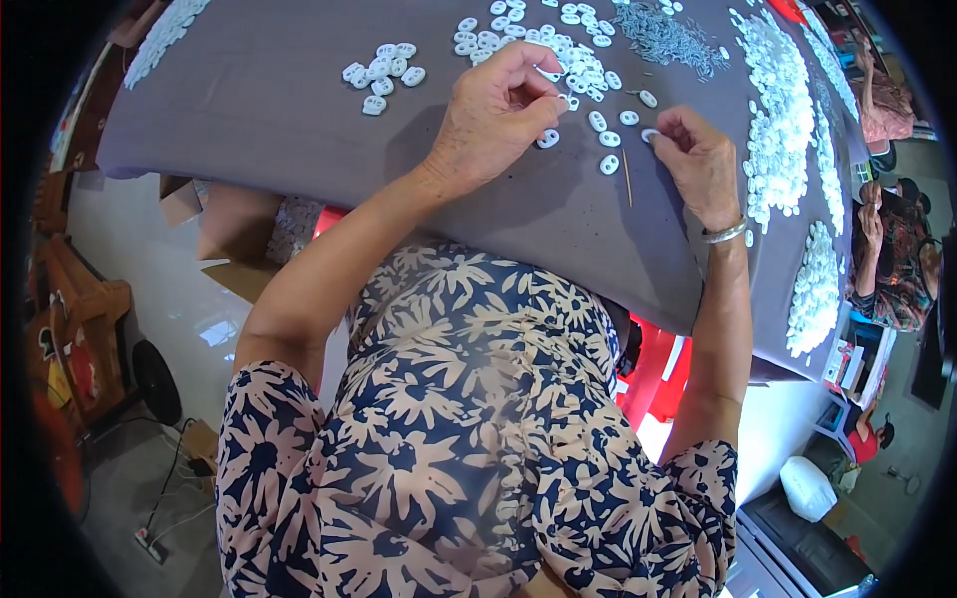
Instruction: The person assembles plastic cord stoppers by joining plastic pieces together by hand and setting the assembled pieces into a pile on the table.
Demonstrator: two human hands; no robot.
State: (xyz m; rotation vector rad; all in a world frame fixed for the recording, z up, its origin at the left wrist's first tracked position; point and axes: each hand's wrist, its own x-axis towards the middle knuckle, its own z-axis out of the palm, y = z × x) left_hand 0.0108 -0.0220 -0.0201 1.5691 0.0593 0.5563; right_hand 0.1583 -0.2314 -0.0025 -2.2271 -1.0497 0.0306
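Over the grey-covered table (598, 249), my left hand (498, 115) is closed, thumb and forefinger pinching a small white oval piece with holes (569, 102). To its right, my right hand (700, 164), a bracelet on its wrist, pinches another white oval piece (650, 135) by its edge. Between the hands lie several loose white ovals (610, 139), most showing two dark holes. A thin wooden stick (627, 179) rests on the cloth below them. Just beyond my left hand spreads a group of similar ovals (588, 65).
A heap of small grey pins or screws (670, 40) lies at the far side. Big piles of white pieces (778, 110) line the right, with a small cluster (381, 68) at left. Below the table edge stands an open cardboard box (239, 221). Other people (887, 249) sit at far right.
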